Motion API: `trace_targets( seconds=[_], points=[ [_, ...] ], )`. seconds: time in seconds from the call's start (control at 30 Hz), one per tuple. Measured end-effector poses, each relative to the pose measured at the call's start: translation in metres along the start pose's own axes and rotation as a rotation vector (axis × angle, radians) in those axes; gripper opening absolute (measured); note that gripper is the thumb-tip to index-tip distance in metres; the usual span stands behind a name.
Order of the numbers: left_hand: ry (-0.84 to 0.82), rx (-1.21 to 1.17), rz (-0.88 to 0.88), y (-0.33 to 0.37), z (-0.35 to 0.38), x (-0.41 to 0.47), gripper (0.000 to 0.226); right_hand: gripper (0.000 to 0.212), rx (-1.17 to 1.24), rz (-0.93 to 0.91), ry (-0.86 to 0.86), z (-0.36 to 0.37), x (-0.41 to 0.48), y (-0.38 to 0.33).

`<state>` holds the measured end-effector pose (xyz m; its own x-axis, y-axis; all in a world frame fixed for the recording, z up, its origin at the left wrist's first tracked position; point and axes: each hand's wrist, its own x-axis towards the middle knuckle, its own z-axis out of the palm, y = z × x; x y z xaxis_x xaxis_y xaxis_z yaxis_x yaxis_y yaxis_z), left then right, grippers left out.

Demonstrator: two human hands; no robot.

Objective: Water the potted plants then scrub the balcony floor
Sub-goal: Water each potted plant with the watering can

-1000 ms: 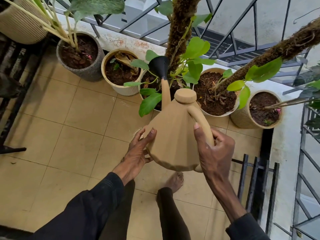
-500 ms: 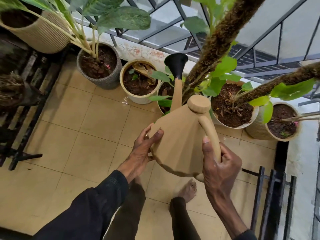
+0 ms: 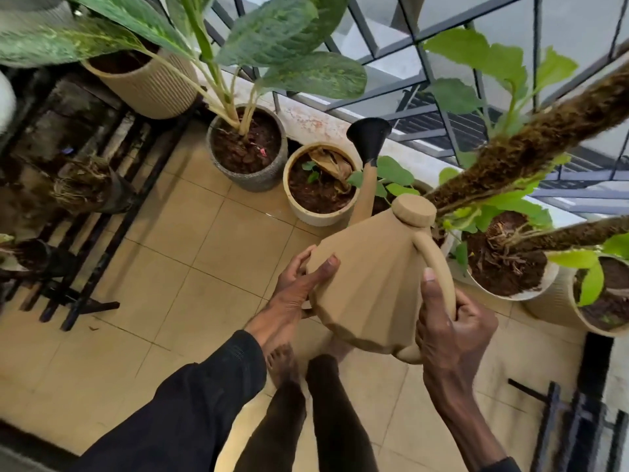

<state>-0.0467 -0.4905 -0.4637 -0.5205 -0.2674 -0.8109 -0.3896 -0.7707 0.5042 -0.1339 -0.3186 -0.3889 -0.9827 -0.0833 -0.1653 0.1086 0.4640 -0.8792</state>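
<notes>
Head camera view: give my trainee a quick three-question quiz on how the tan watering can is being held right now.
1. True or false: the right hand grips the curved handle of the tan faceted plastic watering can.
2. What does the left hand do? A) hangs free B) steadies the can's side C) holds a brush
3. Fill in: the can's black flared rose sits above the ___ round pot holding a dried brown leaf.

Key: 1 true; 2 B; 3 cream
</notes>
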Motion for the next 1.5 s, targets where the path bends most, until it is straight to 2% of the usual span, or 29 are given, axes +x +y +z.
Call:
trace_targets(
  seconds=[0.3,0.43,0.53,0.67,0.77,0.9,1.03,1.2,1.4,1.5],
  points=[
    [0.05,-0.117,-0.057,0.002,0.002,0.02,0.085,0.047,-0.036,0.015,-0.123,0.022,0.049,-0.006],
    [0.097,-0.126,-0.041,0.001,0.007,0.027,0.09,0.063,-0.08,-0.019,-0.178,0.026,0.068,-0.009],
    [0.11,-0.146,-0.047,-0.002,0.009,0.032,0.097,0.062,-0.095,-0.036,-0.21,0.031,0.081,-0.011],
    [0.109,-0.188,-0.069,-0.004,0.007,0.039,0.078,0.061,-0.116,-0.045,-0.254,0.038,0.091,-0.012],
    [0.12,-0.186,-0.095,-0.005,0.004,0.045,0.08,0.059,-0.114,-0.029,-0.276,0.042,0.095,-0.014],
    [0.119,-0.182,-0.146,-0.007,0.0,0.052,0.07,0.052,-0.132,-0.008,-0.298,0.049,0.101,-0.018],
    [0.111,-0.169,-0.19,-0.001,-0.004,0.06,0.078,0.058,-0.162,-0.001,-0.298,0.058,0.107,-0.02],
    [0.092,-0.145,-0.221,0.012,-0.011,0.064,0.084,0.057,-0.177,0.001,-0.288,0.069,0.11,-0.03],
    [0.073,-0.116,-0.24,0.027,-0.022,0.063,0.106,0.059,-0.173,0.05,-0.272,0.083,0.109,-0.044],
    [0.063,-0.114,-0.263,0.032,-0.028,0.063,0.107,0.057,-0.195,0.068,-0.255,0.091,0.107,-0.05]
  ],
)
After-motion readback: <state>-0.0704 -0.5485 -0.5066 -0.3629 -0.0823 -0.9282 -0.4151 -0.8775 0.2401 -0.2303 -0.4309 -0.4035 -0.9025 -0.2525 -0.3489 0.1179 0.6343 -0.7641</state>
